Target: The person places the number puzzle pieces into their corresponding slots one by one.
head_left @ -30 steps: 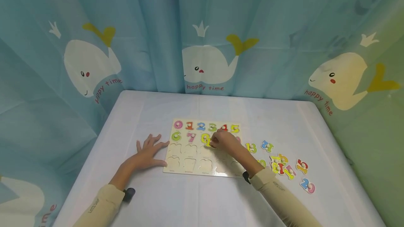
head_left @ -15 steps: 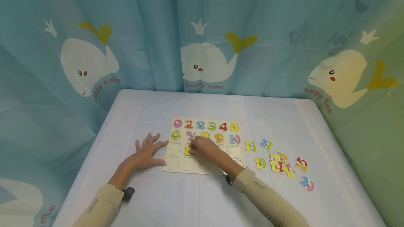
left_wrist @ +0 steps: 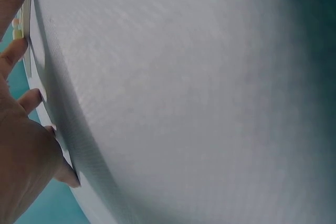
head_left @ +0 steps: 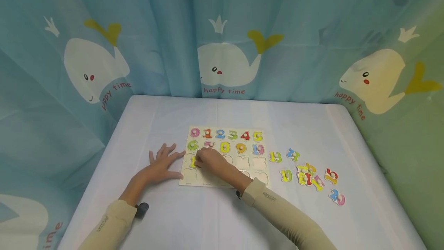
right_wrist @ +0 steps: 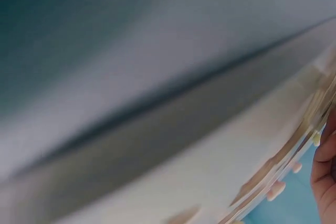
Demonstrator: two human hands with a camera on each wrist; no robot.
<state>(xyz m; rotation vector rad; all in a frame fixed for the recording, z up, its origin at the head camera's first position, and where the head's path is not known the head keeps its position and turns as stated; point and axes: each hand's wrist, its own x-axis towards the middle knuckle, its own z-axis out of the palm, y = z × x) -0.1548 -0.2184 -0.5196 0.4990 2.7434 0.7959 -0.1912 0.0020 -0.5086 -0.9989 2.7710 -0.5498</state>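
Observation:
A pale wooden number puzzle board [head_left: 184,178] lies on the table in the head view. My left hand [head_left: 159,169] spreads beside it, thumb and index fingertips touching its left edge. My right hand [head_left: 214,163] pinches a yellow number piece [head_left: 192,162] over the leftmost recess of the third row. Its digit 1 shows, and the rest is hidden by the fingers. Knobbed pieces 0 to 10, such as the yellow 8 [head_left: 225,147], sit in the upper two rows. Only part of the left hand [left_wrist: 26,150] and of the right hand [right_wrist: 326,171] shows in the wrist views.
Loose number pieces lie right of the board: a 13 [head_left: 275,157], a 12 [head_left: 293,155], a 19 [head_left: 286,175], a 15 [head_left: 331,176] and a 20 [head_left: 337,197]. Several more overlap in a heap [head_left: 305,176]. A blue whale-print curtain [head_left: 166,49] hangs behind the white table [head_left: 166,115].
My right hand has carried the yellow number piece leftward from near the 8, across the third row, to its leftmost recess. The left hand stays at the board's edge.

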